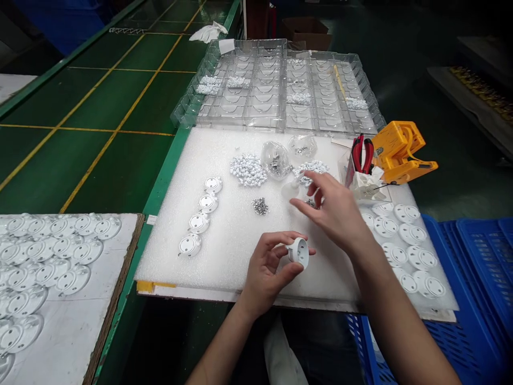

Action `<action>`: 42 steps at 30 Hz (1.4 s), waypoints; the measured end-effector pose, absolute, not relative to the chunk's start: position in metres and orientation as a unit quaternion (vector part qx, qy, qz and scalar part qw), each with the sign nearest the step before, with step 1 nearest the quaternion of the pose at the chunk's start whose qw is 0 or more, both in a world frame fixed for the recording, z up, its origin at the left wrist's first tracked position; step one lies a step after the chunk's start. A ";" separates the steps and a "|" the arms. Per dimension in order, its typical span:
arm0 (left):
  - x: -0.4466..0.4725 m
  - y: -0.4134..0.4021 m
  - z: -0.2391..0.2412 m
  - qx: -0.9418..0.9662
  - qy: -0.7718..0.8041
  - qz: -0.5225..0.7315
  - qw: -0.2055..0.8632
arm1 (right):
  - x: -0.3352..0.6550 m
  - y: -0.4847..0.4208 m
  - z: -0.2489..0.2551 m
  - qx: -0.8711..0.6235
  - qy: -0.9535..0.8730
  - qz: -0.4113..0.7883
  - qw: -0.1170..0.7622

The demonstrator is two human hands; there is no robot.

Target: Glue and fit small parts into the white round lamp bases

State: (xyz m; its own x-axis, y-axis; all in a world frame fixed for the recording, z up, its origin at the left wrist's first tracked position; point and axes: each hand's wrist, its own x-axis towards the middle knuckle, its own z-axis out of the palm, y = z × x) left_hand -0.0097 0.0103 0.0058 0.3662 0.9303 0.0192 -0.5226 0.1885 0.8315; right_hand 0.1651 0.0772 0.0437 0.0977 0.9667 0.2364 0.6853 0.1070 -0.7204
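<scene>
My left hand (pixel 272 267) grips a small white round plastic housing (pixel 298 253) between thumb and fingers, its hollow side facing right. Above it, my right hand (pixel 328 206) has its thumb and fingers apart. Close to those fingertips is a small translucent bottle (pixel 292 189) with a narrow nozzle; whether they touch it I cannot tell. A pile of small metal parts (pixel 311 203) is partly hidden behind my right hand. Another metal pile (pixel 260 206) lies left of it. Small white pieces are heaped in one pile (pixel 248 170) and a second pile (pixel 312 169).
White foam sheet (pixel 224 251) covers the table. Four-sided clear trays (pixel 264 115) stand behind it. Several white discs (pixel 199 222) line the left; more discs (pixel 412 233) lie right. Red-handled pliers (pixel 363 154) stand beside a yellow dispenser (pixel 401 152). Plastic bags (pixel 276 159) hold metal parts.
</scene>
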 end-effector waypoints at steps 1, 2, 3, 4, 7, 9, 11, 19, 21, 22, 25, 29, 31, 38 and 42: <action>-0.010 0.011 0.006 0.382 0.261 0.504 0.729 | 0.164 0.083 0.043 -0.638 -0.659 0.178 0.356; -0.010 0.012 0.007 0.370 0.263 0.508 0.732 | 0.163 0.087 0.042 -0.634 -0.664 0.173 0.357; -0.010 0.013 0.007 0.358 0.264 0.512 0.735 | 0.164 0.087 0.042 -0.631 -0.658 0.179 0.371; -0.010 0.013 0.008 0.345 0.264 0.516 0.739 | 0.166 0.085 0.042 -0.625 -0.643 0.195 0.397; -0.006 0.008 0.012 0.269 0.254 0.524 0.767 | 0.175 0.068 0.046 -0.576 -0.562 0.306 0.509; -0.001 0.002 0.017 0.162 0.237 0.516 0.807 | 0.182 0.055 0.048 -0.531 -0.495 0.401 0.558; 0.005 -0.004 0.020 0.032 0.222 0.486 0.845 | 0.187 0.047 0.047 -0.509 -0.444 0.456 0.579; 0.020 -0.007 0.024 -0.115 0.262 0.458 0.842 | 0.192 0.048 0.035 -0.484 -0.356 0.434 0.672; 0.022 -0.007 0.022 -0.094 0.268 0.461 0.841 | 0.190 0.047 0.034 -0.481 -0.375 0.410 0.678; 0.022 -0.007 0.022 -0.080 0.270 0.460 0.842 | 0.189 0.047 0.034 -0.483 -0.392 0.395 0.676; 0.024 -0.009 0.020 -0.044 0.284 0.454 0.843 | 0.183 0.043 0.032 -0.496 -0.426 0.357 0.667; 0.025 -0.010 0.021 -0.031 0.289 0.456 0.841 | 0.176 0.037 0.028 -0.508 -0.443 0.336 0.657; 0.025 -0.009 0.021 -0.038 0.284 0.455 0.843 | 0.174 0.034 0.027 -0.508 -0.444 0.339 0.656; 0.025 -0.008 0.023 -0.029 0.288 0.450 0.845 | 0.177 0.030 0.020 -0.539 -0.417 0.348 0.643; 0.025 -0.008 0.023 -0.024 0.298 0.447 0.843 | 0.179 0.029 0.014 -0.559 -0.437 0.321 0.627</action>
State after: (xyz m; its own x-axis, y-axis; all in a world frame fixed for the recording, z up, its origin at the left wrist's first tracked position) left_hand 0.0252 -0.0076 0.0232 0.4224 0.7394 -0.5243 -0.7677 0.5994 0.2268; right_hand 0.1788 0.0294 0.0138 0.4127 0.8910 0.1894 0.0858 0.1690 -0.9819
